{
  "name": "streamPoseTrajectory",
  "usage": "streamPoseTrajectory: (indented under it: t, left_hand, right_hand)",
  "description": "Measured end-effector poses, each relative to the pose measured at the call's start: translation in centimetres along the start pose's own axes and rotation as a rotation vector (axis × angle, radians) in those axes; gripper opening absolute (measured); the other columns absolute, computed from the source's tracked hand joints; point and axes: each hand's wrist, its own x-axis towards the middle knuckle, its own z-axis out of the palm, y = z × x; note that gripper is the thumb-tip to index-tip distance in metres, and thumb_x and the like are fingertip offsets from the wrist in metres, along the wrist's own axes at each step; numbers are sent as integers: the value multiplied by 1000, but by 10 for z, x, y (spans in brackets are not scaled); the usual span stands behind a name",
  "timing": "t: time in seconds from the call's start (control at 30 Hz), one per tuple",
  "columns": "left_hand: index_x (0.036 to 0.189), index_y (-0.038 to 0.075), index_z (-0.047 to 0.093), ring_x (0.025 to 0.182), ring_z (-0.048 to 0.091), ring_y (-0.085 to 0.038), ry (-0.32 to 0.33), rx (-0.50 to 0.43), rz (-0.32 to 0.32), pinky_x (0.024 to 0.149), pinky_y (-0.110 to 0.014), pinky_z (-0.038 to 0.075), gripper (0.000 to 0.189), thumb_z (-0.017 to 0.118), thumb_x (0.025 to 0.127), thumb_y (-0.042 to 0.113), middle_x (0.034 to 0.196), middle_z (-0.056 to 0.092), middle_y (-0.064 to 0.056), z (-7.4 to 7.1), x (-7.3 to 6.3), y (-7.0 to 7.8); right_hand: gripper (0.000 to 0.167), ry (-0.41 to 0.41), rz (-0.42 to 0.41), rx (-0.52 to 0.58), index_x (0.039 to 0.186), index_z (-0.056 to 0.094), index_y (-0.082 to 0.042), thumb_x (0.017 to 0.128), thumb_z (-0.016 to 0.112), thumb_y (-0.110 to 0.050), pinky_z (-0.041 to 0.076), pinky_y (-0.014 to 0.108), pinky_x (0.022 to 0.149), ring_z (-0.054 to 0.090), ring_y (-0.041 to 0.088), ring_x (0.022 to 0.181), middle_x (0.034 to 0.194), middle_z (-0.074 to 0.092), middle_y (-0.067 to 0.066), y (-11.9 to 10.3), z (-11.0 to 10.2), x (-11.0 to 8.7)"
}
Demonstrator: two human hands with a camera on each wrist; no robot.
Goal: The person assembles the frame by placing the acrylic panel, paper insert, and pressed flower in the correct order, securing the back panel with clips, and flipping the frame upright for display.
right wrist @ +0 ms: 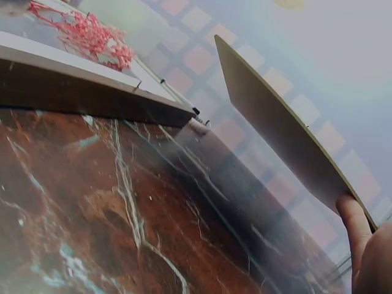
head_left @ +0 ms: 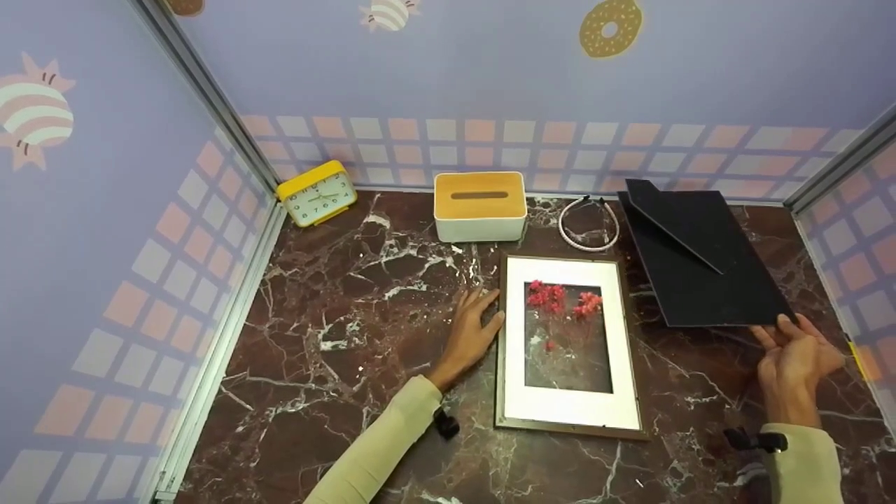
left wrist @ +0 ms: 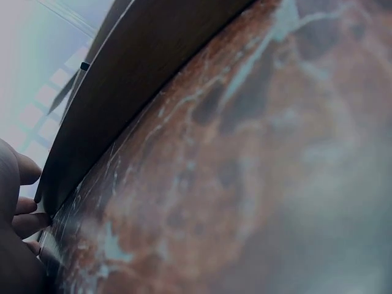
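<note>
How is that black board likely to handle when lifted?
The black board is probably stiff: the right hand holds it near one corner and it looks unbent. It appears thin, so perhaps light. The slanted flap might swing.

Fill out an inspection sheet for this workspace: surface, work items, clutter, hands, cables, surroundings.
Surface: dark red-brown marbled table with pale veins.
Work items: picture frame lying flat, red flowers inside its white border; black board to its right, near end raised off the table.
Clutter: yellow clock, tissue box and white headband toward the back.
Hands: left hand at the frame's left edge; right hand holding the board's near right corner.
Cables: nothing seen.
Surroundings: patterned purple walls on three sides.
</note>
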Motion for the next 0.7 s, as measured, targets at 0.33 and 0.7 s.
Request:
streamPoseTrajectory:
  t: [0.33,0.7]
  left_hand:
    - [152,2,65,161,29,-54,-32,-37,-39,133,-67,21,47,69,109,20,167,47,-27,-11,3,1]
    - [149,0,66,156,41,-50,-18,-109,-31,133,-60,26,45,68,107,15,161,54,-26,-21,6,-2]
  right_hand:
    - [26,-106,10,-31,112,61,12,93,62,29,61,49,42,66,37,46,78,68,26,7,10,-16]
    - [19,-253,53,-72,101,73,17,96,60,29,61,47,43,70,38,49,69,69,29,15,17,-29]
